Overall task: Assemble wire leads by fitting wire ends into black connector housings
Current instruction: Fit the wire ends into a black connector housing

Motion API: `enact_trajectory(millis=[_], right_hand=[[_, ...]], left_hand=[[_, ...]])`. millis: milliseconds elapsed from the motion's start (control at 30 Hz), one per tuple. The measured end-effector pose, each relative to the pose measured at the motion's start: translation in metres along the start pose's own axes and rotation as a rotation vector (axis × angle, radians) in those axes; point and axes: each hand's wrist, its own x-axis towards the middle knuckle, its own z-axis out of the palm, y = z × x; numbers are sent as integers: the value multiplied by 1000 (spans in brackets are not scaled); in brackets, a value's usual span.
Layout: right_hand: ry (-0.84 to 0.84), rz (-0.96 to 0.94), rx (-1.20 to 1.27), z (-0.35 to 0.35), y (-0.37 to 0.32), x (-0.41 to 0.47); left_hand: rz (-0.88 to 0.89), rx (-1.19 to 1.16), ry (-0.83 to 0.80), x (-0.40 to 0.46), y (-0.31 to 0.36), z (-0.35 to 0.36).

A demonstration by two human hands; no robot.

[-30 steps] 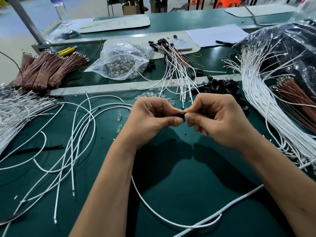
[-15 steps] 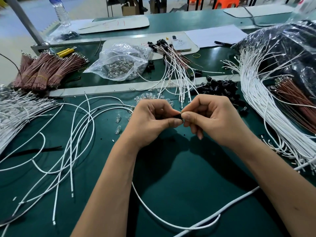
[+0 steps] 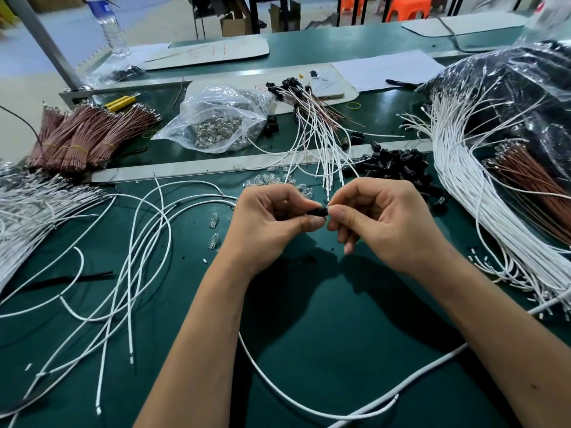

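Green bench [image 3: 309, 319] | left hand [image 3: 272, 223], right hand [image 3: 380, 223] pinch black housing [image 3: 317, 211] between fingertips

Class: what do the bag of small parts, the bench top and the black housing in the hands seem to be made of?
Bag: thin clear plastic film, crinkled and glossy. Bench top: dark green mat, matt, perhaps rubber. Housing: black, probably moulded plastic, mostly hidden by fingers.

Both forearms bare, reach forward from bottom edge, converge at centre. Left hand [image 3: 272, 223]: fingers curled, thumb and forefinger pinch small black connector housing [image 3: 318, 211] at its left end. Right hand [image 3: 383, 220]: thumb and forefinger pinched together at housing's right end, remaining fingers curled loosely below. Fingertips of two hands nearly touching. Wrists level, raised above counter [image 3: 309, 319].
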Motion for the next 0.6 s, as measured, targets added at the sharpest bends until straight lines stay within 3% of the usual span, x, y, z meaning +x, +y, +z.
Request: enact_trajectory(millis=[233,467,600], right_hand=[[59,-16,-4,7,3,-1],[91,85,84,10,3,-2],[65,126,56,10,2,-2]], left_hand=[[44,-3,31,0,-2,4],[152,274,82,2,-3,4],[182,402,24,4,0,1]])
